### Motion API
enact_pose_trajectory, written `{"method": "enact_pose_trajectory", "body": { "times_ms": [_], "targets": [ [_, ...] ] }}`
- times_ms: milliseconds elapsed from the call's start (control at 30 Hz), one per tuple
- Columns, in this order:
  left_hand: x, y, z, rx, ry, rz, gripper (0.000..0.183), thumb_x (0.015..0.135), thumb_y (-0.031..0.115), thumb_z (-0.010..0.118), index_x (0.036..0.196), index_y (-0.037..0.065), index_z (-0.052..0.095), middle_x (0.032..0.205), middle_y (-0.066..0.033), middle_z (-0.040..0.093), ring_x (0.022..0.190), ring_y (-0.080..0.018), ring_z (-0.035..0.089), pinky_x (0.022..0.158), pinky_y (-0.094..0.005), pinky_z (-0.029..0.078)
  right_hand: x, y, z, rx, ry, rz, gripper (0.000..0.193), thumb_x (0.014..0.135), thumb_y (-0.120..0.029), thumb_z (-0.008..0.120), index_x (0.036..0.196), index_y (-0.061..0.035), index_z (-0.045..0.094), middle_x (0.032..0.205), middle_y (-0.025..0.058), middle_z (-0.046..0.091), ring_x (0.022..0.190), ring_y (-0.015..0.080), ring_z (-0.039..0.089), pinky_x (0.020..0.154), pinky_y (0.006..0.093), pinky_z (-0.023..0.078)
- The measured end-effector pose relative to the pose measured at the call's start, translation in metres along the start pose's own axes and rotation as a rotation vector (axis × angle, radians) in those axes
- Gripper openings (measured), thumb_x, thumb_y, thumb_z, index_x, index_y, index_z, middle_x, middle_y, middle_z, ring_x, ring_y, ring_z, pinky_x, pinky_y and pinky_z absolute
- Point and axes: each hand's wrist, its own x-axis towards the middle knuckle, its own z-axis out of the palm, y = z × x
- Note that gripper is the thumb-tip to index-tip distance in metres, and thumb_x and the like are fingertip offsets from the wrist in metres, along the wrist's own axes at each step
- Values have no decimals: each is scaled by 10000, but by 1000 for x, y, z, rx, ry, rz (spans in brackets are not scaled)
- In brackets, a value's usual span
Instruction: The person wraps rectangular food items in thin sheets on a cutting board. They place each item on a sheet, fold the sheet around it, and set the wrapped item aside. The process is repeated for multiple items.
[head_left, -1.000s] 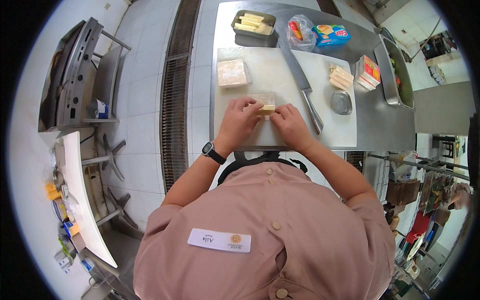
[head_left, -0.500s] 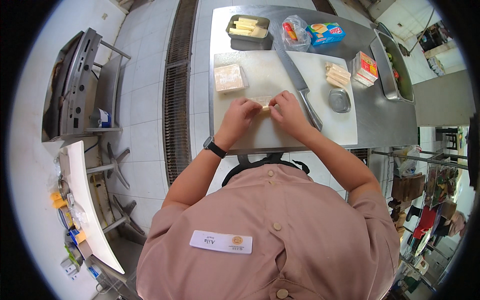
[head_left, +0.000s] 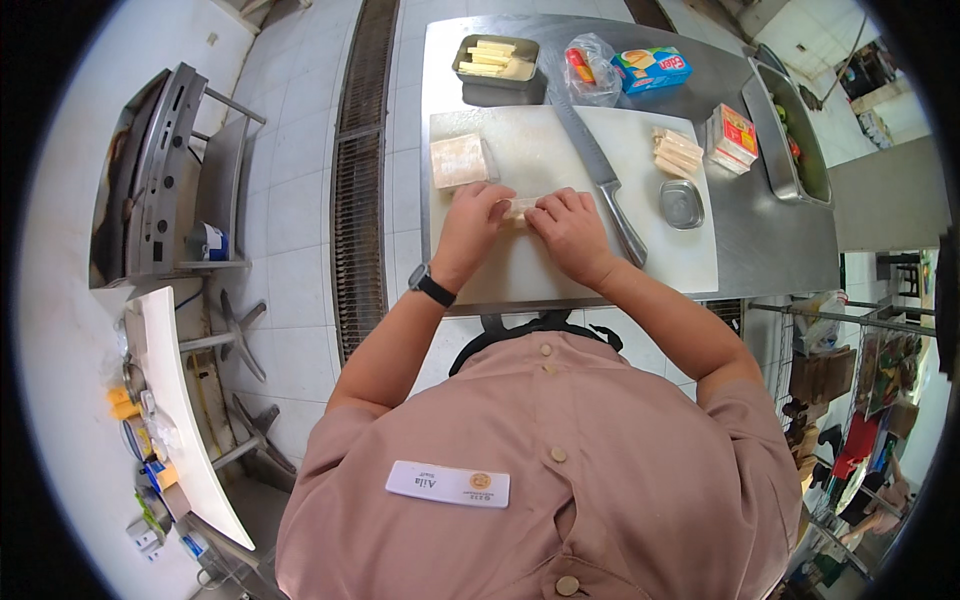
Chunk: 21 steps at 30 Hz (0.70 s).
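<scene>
Both hands meet on the white cutting board (head_left: pixel 560 270): the left hand (head_left: pixel 476 222) and right hand (head_left: pixel 570 228) curl their fingers over a small pale roll (head_left: pixel 522 208) and pinch it from either side. A long knife (head_left: pixel 598 172) lies just right of the right hand. Beyond the left hand sits a wrapper stack (head_left: pixel 458 160); farther off on the worktop (head_left: pixel 770 240), a metal tray (head_left: pixel 494 60).

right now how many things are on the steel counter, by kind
cutting board: 1
knife: 1
metal trays: 2
small metal dish: 1
boxes, blue and red-and-white: 2
clear bag: 1
pale stacks of sheets or sticks: 2
pale roll between the hands: 1
total: 11
</scene>
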Motion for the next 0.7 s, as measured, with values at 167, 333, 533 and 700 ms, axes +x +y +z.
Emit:
{"method": "enact_pose_trajectory", "body": {
  "times_ms": [167,333,533,700],
  "targets": [
    [-20,10,1,161,10,171,200,845,72,705,1042,100,686,1024,-97,646,996,-328,567,895,-409,474,-3,5,2,83,10,64,215,795,-203,701,993,-128,667,1015,44,607,1000,256,542,890,407,401],
    [-20,2,3,151,-47,128,216,840,60,700,1049,101,658,977,-92,635,959,-327,567,876,-413,472,-3,18,1,118,-135,129,291,763,-212,752,1031,-129,677,1062,54,598,1039,268,530,902,425,397],
    [-19,-7,3,106,-92,86,193,844,55,710,1028,98,670,952,-103,632,939,-328,579,854,-402,482,-3,13,-4,186,-62,136,344,783,-155,741,1111,-125,642,1053,58,610,1038,289,540,893,433,393],
    [-16,-9,4,-43,-81,33,227,825,31,737,1037,84,678,974,-119,636,942,-324,598,830,-395,500,4,13,8,236,-114,172,294,789,-114,730,1060,-114,616,1049,60,630,1049,288,544,893,440,389]
  ]
}}
